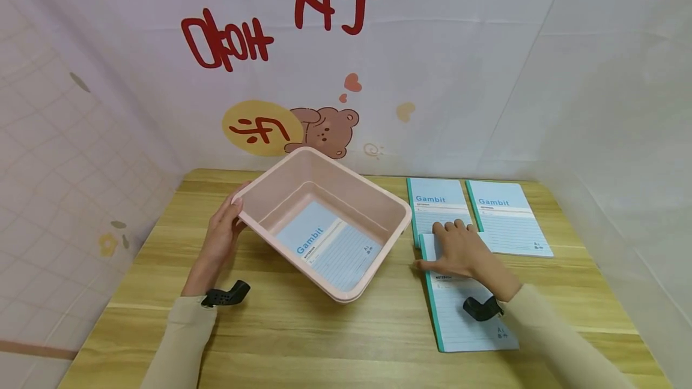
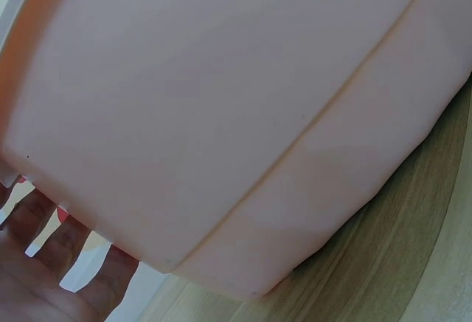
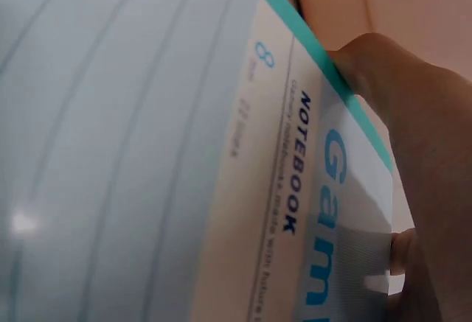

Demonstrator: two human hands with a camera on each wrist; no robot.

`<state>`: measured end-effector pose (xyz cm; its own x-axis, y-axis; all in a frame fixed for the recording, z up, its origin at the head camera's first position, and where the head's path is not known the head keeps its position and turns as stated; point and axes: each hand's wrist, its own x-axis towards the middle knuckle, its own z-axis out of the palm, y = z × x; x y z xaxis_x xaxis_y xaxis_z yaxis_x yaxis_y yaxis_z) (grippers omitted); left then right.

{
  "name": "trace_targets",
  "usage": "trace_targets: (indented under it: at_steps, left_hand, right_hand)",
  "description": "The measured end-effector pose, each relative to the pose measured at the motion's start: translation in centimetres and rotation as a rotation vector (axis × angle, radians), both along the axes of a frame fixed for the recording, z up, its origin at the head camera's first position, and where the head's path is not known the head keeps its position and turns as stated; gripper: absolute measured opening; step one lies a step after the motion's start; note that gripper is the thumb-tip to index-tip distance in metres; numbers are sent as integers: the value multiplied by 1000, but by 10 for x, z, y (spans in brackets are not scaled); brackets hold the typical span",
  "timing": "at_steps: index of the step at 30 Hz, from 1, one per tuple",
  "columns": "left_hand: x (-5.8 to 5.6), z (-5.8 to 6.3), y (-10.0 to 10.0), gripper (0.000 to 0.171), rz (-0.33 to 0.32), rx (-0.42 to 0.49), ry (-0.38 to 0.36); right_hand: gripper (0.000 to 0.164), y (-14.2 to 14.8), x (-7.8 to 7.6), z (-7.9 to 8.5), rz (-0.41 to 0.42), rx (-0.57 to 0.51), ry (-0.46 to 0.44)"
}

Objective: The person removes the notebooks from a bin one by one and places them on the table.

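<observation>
My left hand (image 1: 223, 221) holds a pink plastic basin (image 1: 351, 182) by its left corner, thumb over the rim and fingers along the outside wall. The basin is tilted towards me, and a blue Gambit notebook (image 1: 330, 251) lies flat inside it. In the left wrist view, the basin's outer wall (image 2: 184, 116) hides most else. On the right, my right hand (image 1: 459, 251) grips the upper part of another notebook (image 1: 470, 317) with a green spine. The thumb lies at the spine and the fingers reach over the top edge (image 3: 383, 263).
Two more notebooks lie behind my right hand: one (image 1: 439, 191) partly covered by the gripped notebook, the other (image 1: 513, 227) further right. The wooden table (image 1: 303, 341) ends at a white printed cloth backdrop (image 1: 449, 77), with cloth at both sides.
</observation>
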<state>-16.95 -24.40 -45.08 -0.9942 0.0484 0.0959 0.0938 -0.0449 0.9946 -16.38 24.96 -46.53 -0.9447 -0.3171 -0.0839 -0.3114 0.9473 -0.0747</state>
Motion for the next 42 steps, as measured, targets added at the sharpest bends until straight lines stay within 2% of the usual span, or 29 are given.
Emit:
trace_targets:
  at_steps: [4,10,20,30,35,42]
  left_hand:
    - [0,0,0,53,-2,2,7]
    - [0,0,0,53,-2,2,6]
    - [0,0,-1,53,4,-4,-1]
    - [1,1,-1,54,-2,-1,-7]
    - [1,0,-1,54,-8,0,3]
    - [1,0,-1,54,-11,3,4]
  right_hand:
    - [93,-1,7,-9,-10,-21,21]
    - [82,-2,18,-19,-8,-71,74]
    - [77,-4,27,-25,0,-83,130]
    - [69,-3,29,-10,5,-79,124]
    - [64,1,24,-1,24,-134,159]
    - [70,8,14,17,23,-214,194]
